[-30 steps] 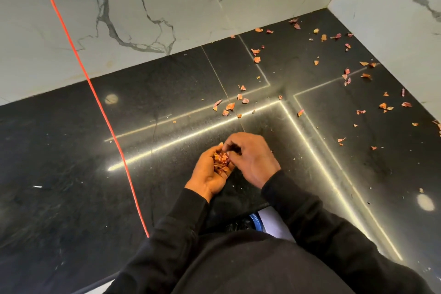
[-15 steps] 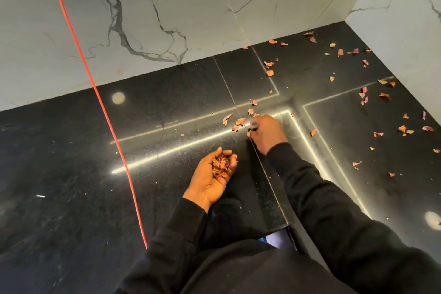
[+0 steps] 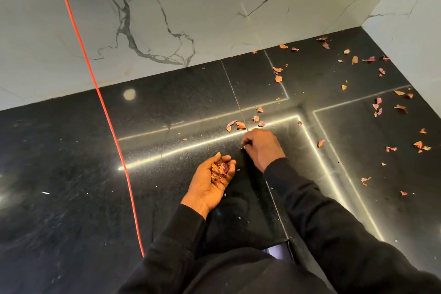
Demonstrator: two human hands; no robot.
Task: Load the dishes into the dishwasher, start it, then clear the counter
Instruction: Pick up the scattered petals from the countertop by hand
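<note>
The left hand [image 3: 210, 186], palm up at the black counter [image 3: 71, 174], cups a pile of reddish scraps [image 3: 219, 170] in curled fingers, while the right hand [image 3: 261, 147] curls down beside loose scraps [image 3: 241, 125], whether pinching one I cannot tell.

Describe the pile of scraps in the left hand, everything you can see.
The pile of scraps is a loose heap of dry, papery flakes, orange, pink and dark red, curled and crumpled. It lies in the palm-up left hand, which is cupped round it, over the black counter. Only that palm touches it; the right hand is apart.
</note>
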